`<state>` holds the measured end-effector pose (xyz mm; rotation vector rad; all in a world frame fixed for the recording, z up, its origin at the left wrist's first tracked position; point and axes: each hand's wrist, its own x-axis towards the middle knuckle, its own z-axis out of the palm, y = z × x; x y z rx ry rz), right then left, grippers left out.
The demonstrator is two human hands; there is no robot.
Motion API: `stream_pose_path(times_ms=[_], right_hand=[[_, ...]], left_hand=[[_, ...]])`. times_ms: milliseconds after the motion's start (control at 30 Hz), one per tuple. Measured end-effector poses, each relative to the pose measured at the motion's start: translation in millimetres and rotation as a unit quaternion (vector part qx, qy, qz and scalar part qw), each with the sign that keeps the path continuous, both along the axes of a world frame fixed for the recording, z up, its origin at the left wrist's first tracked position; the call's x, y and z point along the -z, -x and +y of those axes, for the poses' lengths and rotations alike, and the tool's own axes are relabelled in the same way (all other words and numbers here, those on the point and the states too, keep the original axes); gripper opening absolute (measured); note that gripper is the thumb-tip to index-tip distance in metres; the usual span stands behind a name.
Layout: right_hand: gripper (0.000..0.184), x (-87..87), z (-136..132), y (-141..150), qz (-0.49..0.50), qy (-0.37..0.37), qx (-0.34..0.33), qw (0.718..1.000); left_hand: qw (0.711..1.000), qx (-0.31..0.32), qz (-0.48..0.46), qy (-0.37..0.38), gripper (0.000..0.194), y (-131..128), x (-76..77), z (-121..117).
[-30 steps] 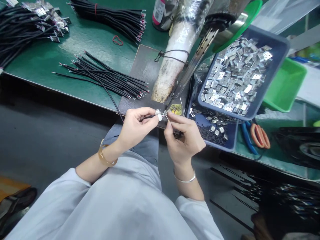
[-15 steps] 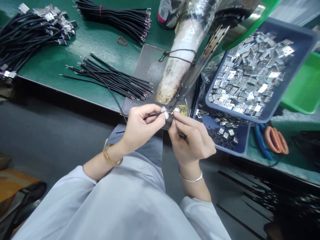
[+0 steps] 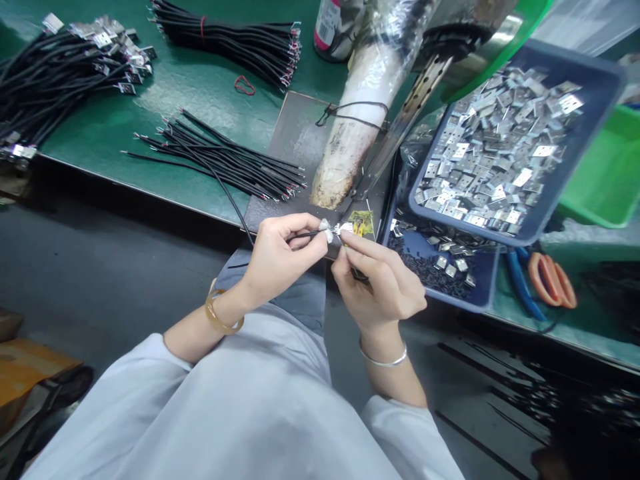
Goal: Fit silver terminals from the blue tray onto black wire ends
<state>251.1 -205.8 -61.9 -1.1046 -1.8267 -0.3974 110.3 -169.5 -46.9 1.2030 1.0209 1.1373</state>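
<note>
White coverings wrap the thumb and fingertip of my left hand (image 3: pixel 280 257), which is pinched closed around a thin black cable (image 3: pixel 306 235). Fine bare wires (image 3: pixel 336 231) stick out of the cable's end, pointing right. My right hand (image 3: pixel 383 277) is closed in a pinch at those wires; whatever lies between its fingers is too small to make out. Just beyond the fingertips, a small yellow patterned piece (image 3: pixel 363 221) lies on the dark board (image 3: pixel 295 133). A metal rod (image 3: pixel 385 157) slants down to the board close above my hands.
Loose black cables (image 3: pixel 225 160) lie to the left, with a tied cable bundle (image 3: pixel 225 37) behind. Cables with metal connectors (image 3: pixel 107 50) fill the far left. A plastic-wrapped tube (image 3: pixel 345 140) rises ahead. At right are a blue tray (image 3: pixel 543 230) of metal connectors, a lower tray (image 3: pixel 483 303) and orange-handled pliers (image 3: pixel 550 280).
My right hand has shifted slightly left and the wires at the cable's end show more clearly. My left hand keeps its pinch on the cable. The whole view has moved a little.
</note>
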Motion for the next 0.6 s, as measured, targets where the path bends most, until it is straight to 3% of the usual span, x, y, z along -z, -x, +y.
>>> stream_pose_path(times_ms=[267, 600], right_hand=[[0.019, -4.0, 3.6, 1.2, 0.01, -0.012, 0.019, 1.0], [0.018, -2.1, 2.0, -2.5, -0.013, -0.006, 0.0, 1.0]], left_hand=[[1.0, 0.0, 0.013, -0.021, 0.011, 0.6, -6.5, 3.8], [1.0, 0.022, 0.013, 0.018, 0.009, 2.5, -3.3, 3.9]])
